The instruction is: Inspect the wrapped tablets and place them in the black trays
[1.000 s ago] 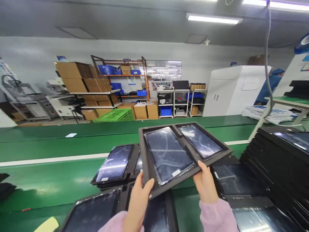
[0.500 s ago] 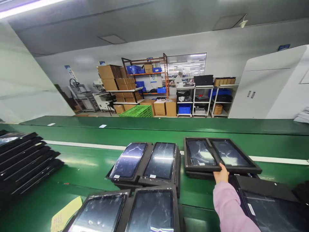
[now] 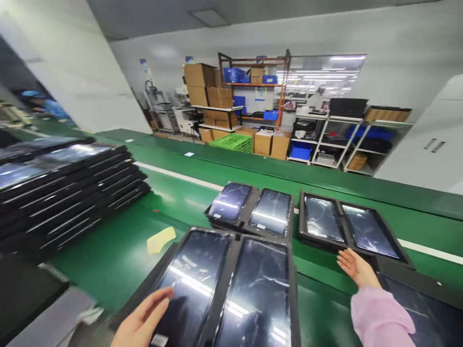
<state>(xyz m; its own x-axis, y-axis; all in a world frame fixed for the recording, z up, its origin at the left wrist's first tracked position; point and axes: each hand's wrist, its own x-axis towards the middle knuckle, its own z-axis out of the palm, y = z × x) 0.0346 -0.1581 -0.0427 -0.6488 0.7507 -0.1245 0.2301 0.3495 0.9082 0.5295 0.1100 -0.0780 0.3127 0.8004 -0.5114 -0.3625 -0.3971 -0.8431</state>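
My left hand (image 3: 144,318) hovers over the lower left of the nearest black foam tray (image 3: 237,270), thumb and fingers apart; contact with it I cannot tell. Two dark tablet-like screens in clear film lie side by side in that tray. My right hand (image 3: 356,267), in a pink sleeve, is open with fingers stretched out, just in front of the right-hand foam tray (image 3: 342,212), which also bears two screens. Behind the nearest tray sits another tray of two screens (image 3: 269,212). A further dark panel (image 3: 423,303) is partly hidden by my right sleeve.
Tall stacks of loaded black trays (image 3: 72,193) stand at the left on the green bench (image 3: 119,260). A yellow paper slip (image 3: 161,239) lies near them. Beyond the bench are cartons (image 3: 208,86), a green crate (image 3: 233,142) and shelf carts. A person in blue (image 3: 50,106) is at far left.
The view has turned left and down. My right hand has let go of the right-hand tray's front edge and drawn back. My left hand has come into view above the nearest tray.
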